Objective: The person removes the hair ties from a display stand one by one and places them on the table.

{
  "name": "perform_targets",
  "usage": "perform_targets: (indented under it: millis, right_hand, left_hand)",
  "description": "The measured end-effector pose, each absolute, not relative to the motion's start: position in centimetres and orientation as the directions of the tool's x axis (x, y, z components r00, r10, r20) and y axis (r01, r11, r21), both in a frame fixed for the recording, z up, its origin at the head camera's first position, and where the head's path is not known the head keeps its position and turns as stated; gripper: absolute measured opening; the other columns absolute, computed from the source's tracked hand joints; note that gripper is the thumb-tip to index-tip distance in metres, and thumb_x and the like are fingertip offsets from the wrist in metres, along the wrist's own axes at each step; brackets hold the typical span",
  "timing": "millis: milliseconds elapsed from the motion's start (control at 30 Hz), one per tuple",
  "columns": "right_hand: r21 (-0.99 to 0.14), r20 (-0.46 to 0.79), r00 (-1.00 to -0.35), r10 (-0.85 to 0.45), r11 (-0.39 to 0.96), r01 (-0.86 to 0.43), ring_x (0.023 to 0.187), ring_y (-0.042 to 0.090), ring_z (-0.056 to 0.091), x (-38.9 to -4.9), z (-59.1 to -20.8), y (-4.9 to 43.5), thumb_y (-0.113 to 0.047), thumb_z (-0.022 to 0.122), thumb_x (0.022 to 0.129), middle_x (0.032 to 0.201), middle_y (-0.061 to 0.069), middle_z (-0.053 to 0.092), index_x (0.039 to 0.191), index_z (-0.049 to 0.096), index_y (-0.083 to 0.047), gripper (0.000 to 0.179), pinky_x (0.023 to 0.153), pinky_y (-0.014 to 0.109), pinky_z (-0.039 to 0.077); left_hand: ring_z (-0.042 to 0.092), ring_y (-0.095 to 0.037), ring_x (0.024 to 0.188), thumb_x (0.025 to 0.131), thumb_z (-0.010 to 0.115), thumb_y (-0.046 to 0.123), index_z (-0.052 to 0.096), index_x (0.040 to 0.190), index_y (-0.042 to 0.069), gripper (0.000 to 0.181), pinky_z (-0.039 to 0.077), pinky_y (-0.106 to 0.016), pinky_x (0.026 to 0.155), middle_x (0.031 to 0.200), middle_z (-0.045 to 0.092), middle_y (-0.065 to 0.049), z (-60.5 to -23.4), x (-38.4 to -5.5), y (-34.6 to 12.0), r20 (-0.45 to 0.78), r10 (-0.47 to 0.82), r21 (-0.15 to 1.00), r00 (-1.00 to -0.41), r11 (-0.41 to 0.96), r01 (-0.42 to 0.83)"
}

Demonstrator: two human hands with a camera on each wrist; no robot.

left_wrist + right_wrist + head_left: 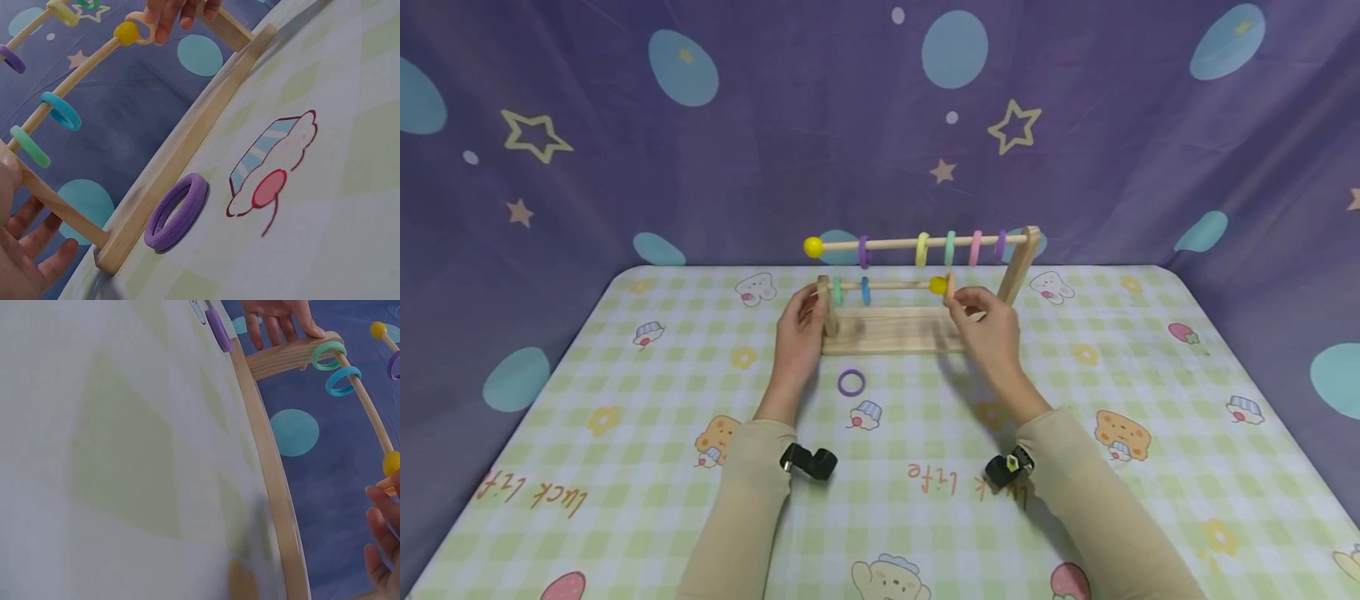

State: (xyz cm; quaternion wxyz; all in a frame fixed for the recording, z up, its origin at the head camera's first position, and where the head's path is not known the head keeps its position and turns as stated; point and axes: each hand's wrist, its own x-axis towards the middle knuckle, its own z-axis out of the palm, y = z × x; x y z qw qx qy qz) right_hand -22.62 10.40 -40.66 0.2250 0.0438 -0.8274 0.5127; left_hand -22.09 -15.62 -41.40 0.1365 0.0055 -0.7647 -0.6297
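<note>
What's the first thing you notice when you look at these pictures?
A wooden rack stands mid-table, with coloured rings on its two rods. The left hand holds its short left post, while the right hand pinches an orange ring at the lower rod's yellow knob. A purple ring lies on the tablecloth in front.

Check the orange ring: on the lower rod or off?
Off. The right hand pinches the orange ring just past the rod's yellow end ball.
</note>
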Motion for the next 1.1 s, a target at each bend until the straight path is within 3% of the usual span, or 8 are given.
perform_targets:
  millis: [267, 433, 667, 1100]
  right_hand:
    - [-0.865, 0.302, -0.949, 0.088, 0.445, -0.234, 0.082, 0.023, 0.063, -22.2, -40.8, 11.2, -0.013, 0.072, 0.091, 0.091, 0.010, 0.073, 0.097, 0.072, -0.002, 0.013, 0.074, 0.032, 0.048]
    - [-0.848, 0.268, -0.963, 0.024, 0.480, -0.224, 0.084, 0.027, 0.064, -21.7, -40.9, 11.6, -0.013, 0.072, 0.091, 0.094, 0.013, 0.071, 0.098, 0.072, -0.001, 0.014, 0.081, 0.039, 0.050]
    - [-0.825, 0.204, -0.976, -0.079, 0.523, -0.215, 0.087, 0.027, 0.064, -21.0, -41.1, 11.6, -0.013, 0.070, 0.093, 0.097, 0.010, 0.072, 0.101, 0.071, -0.002, 0.014, 0.076, 0.039, 0.051]
    - [-0.732, 0.204, -0.936, -0.287, 0.590, -0.341, 0.086, 0.020, 0.064, -20.7, -40.7, 10.5, -0.012, 0.070, 0.093, 0.095, 0.003, 0.072, 0.100, 0.071, -0.008, 0.008, 0.074, 0.036, 0.054]
  left_hand:
    - [0.045, -0.034, 0.132, 0.106, 0.047, 0.019, 0.043, 0.144, -0.005, 0.045, 0.033, -0.036, 0.113, 0.141, 0.048, -0.026, -39.5, -20.9, -15.1, 0.185, -0.166, 0.967, -0.969, 0.205, 0.150]
    - [0.047, -0.031, 0.131, 0.106, 0.048, 0.020, 0.045, 0.144, -0.002, 0.045, 0.034, -0.034, 0.112, 0.141, 0.050, -0.023, -40.1, -21.2, -15.1, 0.180, -0.175, 0.965, -0.968, 0.221, 0.139]
    - [0.046, -0.030, 0.132, 0.105, 0.049, 0.022, 0.044, 0.145, -0.001, 0.046, 0.034, -0.035, 0.112, 0.142, 0.049, -0.021, -41.3, -21.7, -15.5, 0.188, -0.180, 0.967, -0.966, 0.206, 0.150]
    - [0.048, -0.029, 0.131, 0.105, 0.049, 0.024, 0.045, 0.144, 0.000, 0.046, 0.035, -0.033, 0.112, 0.141, 0.050, -0.020, -41.2, -21.9, -15.5, 0.200, -0.178, 0.961, -0.964, 0.225, 0.158]
